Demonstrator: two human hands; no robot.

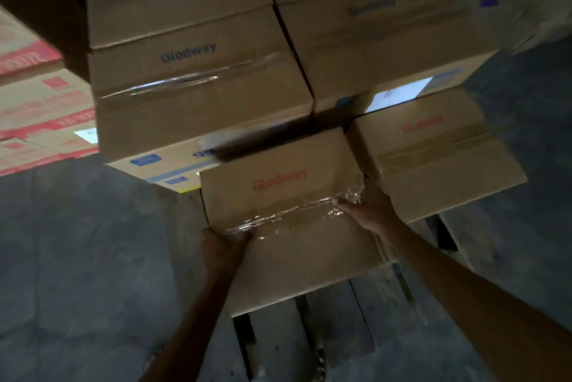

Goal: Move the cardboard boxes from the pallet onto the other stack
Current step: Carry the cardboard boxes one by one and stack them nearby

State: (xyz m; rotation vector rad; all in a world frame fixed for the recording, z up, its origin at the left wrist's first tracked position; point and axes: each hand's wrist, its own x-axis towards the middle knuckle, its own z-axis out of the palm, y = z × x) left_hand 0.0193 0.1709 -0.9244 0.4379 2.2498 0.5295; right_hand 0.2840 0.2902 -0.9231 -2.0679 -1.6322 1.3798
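Lifting looked like the step in hand: best done w/ both palms squeezing the ends evenly, box kept level & close to the body. Left hand [221,247] was curled over the near-left corner of the red-print box [288,217], right hand [368,207] clamped on its right edge at the tape. Box sat on the pallet [278,338], just beside its twin [433,152], below the taller stack [198,87]

I count two red-lettered Glodway boxes [288,214], four dark-lettered Glodway boxes [198,94] stacked behind, one wooden pallet [278,341], two hands [221,247], some red-printed cartons [40,103] at left, number unclear
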